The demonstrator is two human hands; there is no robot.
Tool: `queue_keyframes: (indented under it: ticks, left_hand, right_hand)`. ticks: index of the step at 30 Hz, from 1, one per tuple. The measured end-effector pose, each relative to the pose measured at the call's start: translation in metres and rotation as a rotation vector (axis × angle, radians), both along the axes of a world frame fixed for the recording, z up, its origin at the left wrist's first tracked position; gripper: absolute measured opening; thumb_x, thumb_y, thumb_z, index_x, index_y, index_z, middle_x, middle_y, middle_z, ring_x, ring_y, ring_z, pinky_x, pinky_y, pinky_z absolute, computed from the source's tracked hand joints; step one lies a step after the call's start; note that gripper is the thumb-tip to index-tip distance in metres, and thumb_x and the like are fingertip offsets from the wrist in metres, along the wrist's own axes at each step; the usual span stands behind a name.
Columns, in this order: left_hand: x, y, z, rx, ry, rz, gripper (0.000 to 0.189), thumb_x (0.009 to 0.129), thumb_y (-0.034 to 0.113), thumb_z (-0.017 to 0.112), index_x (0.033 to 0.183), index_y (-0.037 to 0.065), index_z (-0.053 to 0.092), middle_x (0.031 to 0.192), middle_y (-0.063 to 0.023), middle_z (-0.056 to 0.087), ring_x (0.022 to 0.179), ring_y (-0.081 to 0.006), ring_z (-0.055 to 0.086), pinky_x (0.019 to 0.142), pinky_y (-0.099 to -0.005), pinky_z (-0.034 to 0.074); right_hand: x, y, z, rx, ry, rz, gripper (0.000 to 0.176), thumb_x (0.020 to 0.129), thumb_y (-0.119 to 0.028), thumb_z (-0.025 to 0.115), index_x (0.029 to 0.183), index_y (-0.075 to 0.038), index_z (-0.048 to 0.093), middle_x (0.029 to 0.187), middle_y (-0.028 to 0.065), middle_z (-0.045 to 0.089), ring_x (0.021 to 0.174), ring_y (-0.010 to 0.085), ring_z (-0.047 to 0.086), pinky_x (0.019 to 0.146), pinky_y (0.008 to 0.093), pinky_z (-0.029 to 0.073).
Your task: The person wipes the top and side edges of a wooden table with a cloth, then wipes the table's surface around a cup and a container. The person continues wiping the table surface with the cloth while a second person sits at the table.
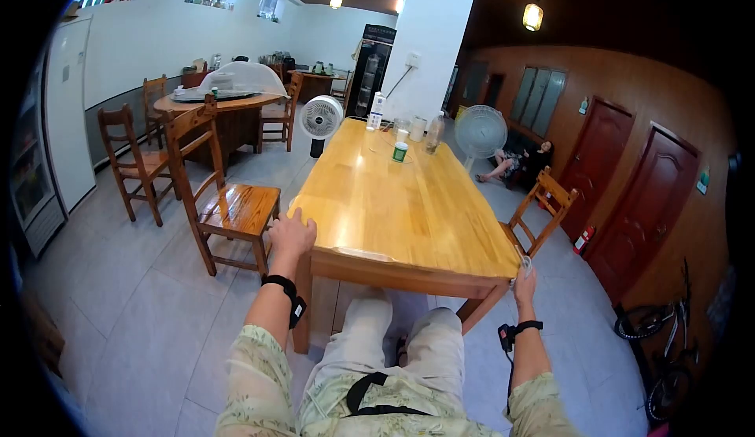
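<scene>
A wooden table (401,217) with a glossy yellow top stands right in front of me. At its near left corner my left hand (292,236) is closed on the edge, fingers over the top. My right hand (525,286) grips the near right corner. A small whitish, translucent piece (527,263) shows at that corner beside my fingers; I cannot tell what it is. Toward the table's far end are a green and white cup (400,152), a clear bottle (434,132) and a white carton (376,113).
Wooden chairs stand left (236,207) and right (543,205) of the table. Beyond its far end are a round fan (321,118) and a larger fan (480,132). A round table (169,105) is at the back left. A person (536,158) sits at the back right, beyond a bicycle (668,335).
</scene>
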State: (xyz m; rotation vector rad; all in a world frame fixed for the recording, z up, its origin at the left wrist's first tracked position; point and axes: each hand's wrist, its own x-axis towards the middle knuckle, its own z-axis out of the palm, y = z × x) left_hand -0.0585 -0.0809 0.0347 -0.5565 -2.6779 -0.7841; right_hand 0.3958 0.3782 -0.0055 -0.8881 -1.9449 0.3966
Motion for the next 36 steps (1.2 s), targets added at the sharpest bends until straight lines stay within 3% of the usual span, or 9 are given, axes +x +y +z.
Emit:
queue_keyframes:
  ticks: [2,5,8,10,16,20,25,32,36]
  left_hand:
    - [0.002,0.002,0.000,0.011,0.005,0.014,0.060,0.095,0.047,0.046,0.143,0.014,0.058,0.127,-0.0244,0.061,0.117,-0.0402,0.059,0.099,-0.0530,0.045]
    - [0.005,0.001,0.003,-0.005,-0.001,0.022,0.060,0.095,0.047,0.046,0.144,0.015,0.057,0.127,-0.0242,0.061,0.119,-0.0401,0.058,0.100,-0.0529,0.043]
    - [0.005,0.001,0.001,-0.021,-0.008,0.018,0.060,0.094,0.048,0.047,0.142,0.015,0.059,0.127,-0.0241,0.062,0.119,-0.0406,0.058,0.098,-0.0532,0.043]
    - [0.004,0.002,-0.003,0.025,0.103,0.051,0.055,0.094,0.047,0.048,0.134,0.013,0.064,0.118,-0.0240,0.064,0.111,-0.0416,0.062,0.094,-0.0535,0.048]
    - [0.004,0.002,-0.003,0.019,0.120,0.062,0.054,0.094,0.046,0.048,0.132,0.013,0.065,0.116,-0.0233,0.065,0.111,-0.0408,0.063,0.092,-0.0533,0.049]
    - [0.004,0.002,-0.001,0.056,0.050,0.037,0.054,0.092,0.046,0.051,0.131,0.012,0.065,0.121,-0.0231,0.063,0.115,-0.0404,0.059,0.096,-0.0532,0.044]
    - [0.011,-0.001,0.004,0.086,0.072,0.045,0.052,0.091,0.044,0.053,0.128,0.010,0.066,0.119,-0.0214,0.064,0.114,-0.0390,0.060,0.094,-0.0533,0.045]
    - [0.004,0.003,0.000,0.085,0.035,0.033,0.051,0.091,0.044,0.055,0.127,0.010,0.067,0.119,-0.0214,0.063,0.114,-0.0387,0.060,0.095,-0.0505,0.046]
    - [0.003,-0.002,0.003,0.084,0.028,0.023,0.051,0.091,0.045,0.054,0.126,0.010,0.067,0.120,-0.0213,0.064,0.114,-0.0386,0.060,0.096,-0.0496,0.048]
  right_hand:
    - [-0.011,0.020,-0.033,0.078,0.134,-0.254,0.053,0.100,-0.029,0.051,0.143,0.002,0.051,0.151,0.0257,0.046,0.140,0.0435,0.041,0.118,0.0470,0.030]
    - [-0.037,-0.031,-0.042,0.333,0.202,-0.309,0.058,0.098,-0.026,0.052,0.149,0.000,0.044,0.157,0.0296,0.035,0.146,0.0467,0.030,0.122,0.0530,0.019]
    - [-0.063,-0.080,-0.045,0.501,-0.014,-0.284,0.065,0.093,-0.024,0.055,0.153,-0.003,0.041,0.159,0.0288,0.032,0.150,0.0468,0.022,0.123,0.0582,0.012]
    - [-0.088,-0.166,-0.014,0.361,-0.029,-0.152,0.068,0.088,-0.022,0.059,0.152,-0.006,0.045,0.162,0.0224,0.031,0.152,0.0458,0.017,0.124,0.0577,0.008]
    - [-0.185,-0.243,-0.031,0.562,-0.208,0.119,0.067,0.085,-0.027,0.065,0.150,-0.019,0.052,0.164,0.0105,0.035,0.153,0.0420,0.017,0.120,0.0629,0.013]
    - [-0.228,-0.298,0.003,0.595,-0.309,0.360,0.066,0.085,-0.029,0.066,0.149,-0.019,0.053,0.160,0.0134,0.040,0.149,0.0420,0.027,0.121,0.0624,0.012]
    - [-0.285,-0.336,0.029,0.721,-0.332,0.645,0.063,0.088,-0.032,0.066,0.147,-0.014,0.052,0.151,0.0143,0.051,0.140,0.0409,0.042,0.116,0.0527,0.031]
    - [-0.327,-0.321,0.048,0.585,-0.559,0.607,0.056,0.100,-0.045,0.052,0.149,-0.019,0.050,0.150,0.0165,0.051,0.134,0.0450,0.049,0.110,0.0521,0.039]
    - [-0.321,-0.296,0.065,0.428,-0.721,0.611,0.057,0.105,-0.051,0.039,0.153,-0.020,0.045,0.158,0.0168,0.043,0.143,0.0439,0.040,0.116,0.0522,0.033]
